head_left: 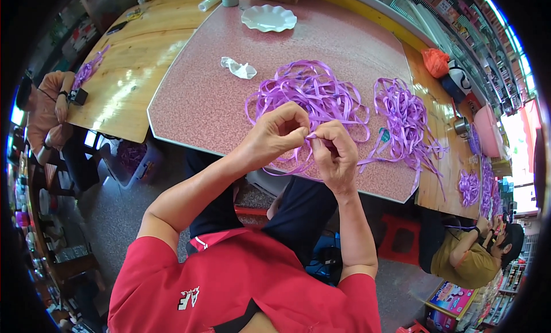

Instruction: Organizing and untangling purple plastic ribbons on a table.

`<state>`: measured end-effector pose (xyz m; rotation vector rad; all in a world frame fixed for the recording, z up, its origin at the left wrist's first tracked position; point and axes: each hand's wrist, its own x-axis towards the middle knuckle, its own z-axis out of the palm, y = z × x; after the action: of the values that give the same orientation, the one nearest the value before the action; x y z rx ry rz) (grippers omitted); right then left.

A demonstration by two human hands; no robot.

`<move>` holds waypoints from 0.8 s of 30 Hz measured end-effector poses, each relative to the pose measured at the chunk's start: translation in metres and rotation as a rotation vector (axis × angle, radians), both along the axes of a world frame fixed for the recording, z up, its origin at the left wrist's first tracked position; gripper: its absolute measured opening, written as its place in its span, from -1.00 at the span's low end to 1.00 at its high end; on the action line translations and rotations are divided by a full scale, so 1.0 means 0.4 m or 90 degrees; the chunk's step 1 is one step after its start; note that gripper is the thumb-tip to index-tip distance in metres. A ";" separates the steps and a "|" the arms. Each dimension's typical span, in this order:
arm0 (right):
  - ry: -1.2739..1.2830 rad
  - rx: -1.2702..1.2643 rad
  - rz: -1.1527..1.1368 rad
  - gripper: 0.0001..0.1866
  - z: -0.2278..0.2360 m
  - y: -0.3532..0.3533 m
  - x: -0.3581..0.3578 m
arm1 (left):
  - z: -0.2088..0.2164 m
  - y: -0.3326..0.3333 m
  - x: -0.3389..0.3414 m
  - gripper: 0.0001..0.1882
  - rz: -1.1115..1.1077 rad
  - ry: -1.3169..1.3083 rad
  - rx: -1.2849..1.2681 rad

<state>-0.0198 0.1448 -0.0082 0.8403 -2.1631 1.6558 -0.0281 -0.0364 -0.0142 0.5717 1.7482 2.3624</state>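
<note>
Both my hands meet above the near edge of the pink speckled tabletop (189,98). My left hand (282,129) is closed, thumb against fingers, on a purple ribbon (311,136). Close against it, my right hand (336,152) pinches the same ribbon between thumb and forefinger. Only a short bit of that ribbon shows between the fingertips. Just beyond my hands lies a loose heap of purple ribbons (338,98), with strands hanging toward the table's near edge. A second purple ribbon pile (402,118) lies to the right, some of its ends trailing over the corner.
A white scalloped plate (268,18) and a crumpled white tissue (239,68) are on the tabletop. A co-worker (476,252) sits at the right, another person (51,112) at the left. A red stool (399,238) stands below right, a plastic tub (135,164) below left.
</note>
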 end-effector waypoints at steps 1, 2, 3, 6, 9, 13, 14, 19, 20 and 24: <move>0.000 0.000 0.001 -0.93 0.003 -0.003 -0.001 | 0.001 -0.001 0.000 -0.96 0.001 0.000 0.000; 0.034 0.027 -0.037 -0.93 0.006 -0.007 -0.001 | 0.002 -0.002 0.000 -0.93 0.066 0.117 -0.114; 0.069 0.054 -0.076 -0.92 0.007 -0.011 -0.001 | 0.004 -0.003 0.000 -0.90 0.132 0.235 -0.228; -0.018 0.041 -0.108 -0.88 0.002 -0.017 0.012 | 0.015 -0.010 0.006 -0.86 0.157 0.294 -0.304; 0.032 0.046 -0.138 -0.85 0.005 -0.020 0.012 | 0.011 -0.013 0.002 -0.85 0.186 0.383 -0.329; 0.071 0.058 -0.147 -0.84 -0.002 -0.018 0.012 | 0.010 -0.012 -0.001 -0.87 0.161 0.339 -0.295; 0.062 0.048 -0.152 -0.84 0.004 -0.023 0.015 | 0.012 -0.014 0.001 -0.88 0.144 0.309 -0.280; 0.049 0.026 -0.164 -0.85 0.007 -0.022 0.007 | 0.002 -0.006 0.009 -0.88 0.072 0.166 -0.212; 0.071 0.065 -0.157 -0.85 0.008 -0.016 0.004 | -0.007 -0.002 0.003 -0.88 0.069 0.130 -0.186; 0.025 0.121 -0.076 -0.86 0.031 0.004 0.003 | -0.008 -0.007 0.008 -0.89 0.063 0.099 -0.215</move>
<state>-0.0186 0.1464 0.0042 0.7691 -2.3212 1.3827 -0.0249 -0.0394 -0.0173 0.6402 2.2295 2.0573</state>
